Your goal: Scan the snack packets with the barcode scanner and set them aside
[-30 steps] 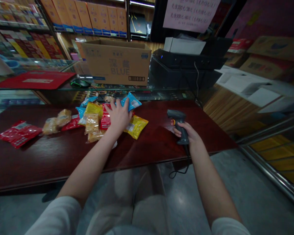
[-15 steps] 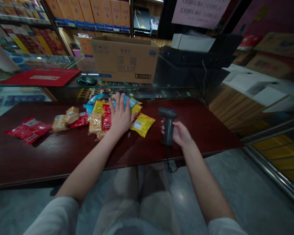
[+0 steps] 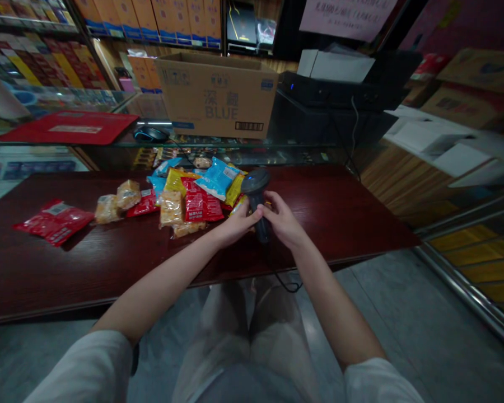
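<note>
A dark grey barcode scanner (image 3: 255,183) stands upright above the dark red table (image 3: 109,263), its cord running off the near edge. My right hand (image 3: 280,219) is wrapped round the scanner's handle. My left hand (image 3: 236,224) meets it from the left, fingers closed against the handle. Just behind the hands lies a heap of snack packets: a red packet (image 3: 199,205), a blue packet (image 3: 218,176), yellow packets (image 3: 235,189) and clear biscuit packs (image 3: 171,208). The scanner head hides part of the yellow packets.
A lone red packet (image 3: 54,222) lies at the table's left. Behind the table runs a glass counter (image 3: 109,146) carrying a cardboard box (image 3: 216,95), a computer mouse (image 3: 150,133), a red mat (image 3: 69,126) and a black printer (image 3: 331,92). Shelves of goods line the back.
My left hand left the snack heap and came right to the scanner. My right hand carried the scanner leftward to the packets, and both hands now meet on its handle.
</note>
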`<state>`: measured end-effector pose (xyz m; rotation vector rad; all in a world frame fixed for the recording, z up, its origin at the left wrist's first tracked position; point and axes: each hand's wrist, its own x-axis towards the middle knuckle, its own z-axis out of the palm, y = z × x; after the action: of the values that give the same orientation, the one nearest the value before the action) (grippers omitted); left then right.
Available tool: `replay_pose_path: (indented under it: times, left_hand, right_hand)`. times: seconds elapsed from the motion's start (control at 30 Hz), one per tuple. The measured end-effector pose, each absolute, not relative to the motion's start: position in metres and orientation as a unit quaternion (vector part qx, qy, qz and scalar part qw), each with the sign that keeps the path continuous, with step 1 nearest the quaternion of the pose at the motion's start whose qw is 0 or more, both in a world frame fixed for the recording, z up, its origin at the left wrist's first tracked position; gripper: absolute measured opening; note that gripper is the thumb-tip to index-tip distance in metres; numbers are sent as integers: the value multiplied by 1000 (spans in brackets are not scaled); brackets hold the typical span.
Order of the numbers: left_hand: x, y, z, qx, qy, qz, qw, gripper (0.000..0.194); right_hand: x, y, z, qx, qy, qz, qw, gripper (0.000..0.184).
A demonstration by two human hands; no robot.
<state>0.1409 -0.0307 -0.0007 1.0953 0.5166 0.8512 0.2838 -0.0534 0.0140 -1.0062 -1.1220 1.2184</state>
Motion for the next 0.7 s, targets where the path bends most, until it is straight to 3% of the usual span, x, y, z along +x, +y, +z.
replay_pose_path:
  times: [0.1,0.23,0.37,0.53,0.7]
  left_hand:
    - [138,-30,7,438,213,408,772,70]
    - [133,-28,13,383,207,462,773,53]
    - [127,-27,15,368,199,479,772,45]
    - [127,-28,17,388,208,501,745,48]
    - [128,-30,19,421,211,483,738,58]
  right_hand:
    - [308,-32,19,-454,-560,494,486,46]
    - [349,19,4,-501,-577,393,511,47]
    - [364,45,-31,-549,-618,337,451,47]
    - [361,34,-51,-552,-732,191,350,26]
    - [363,31,-46,-535,-725,245,358,21]
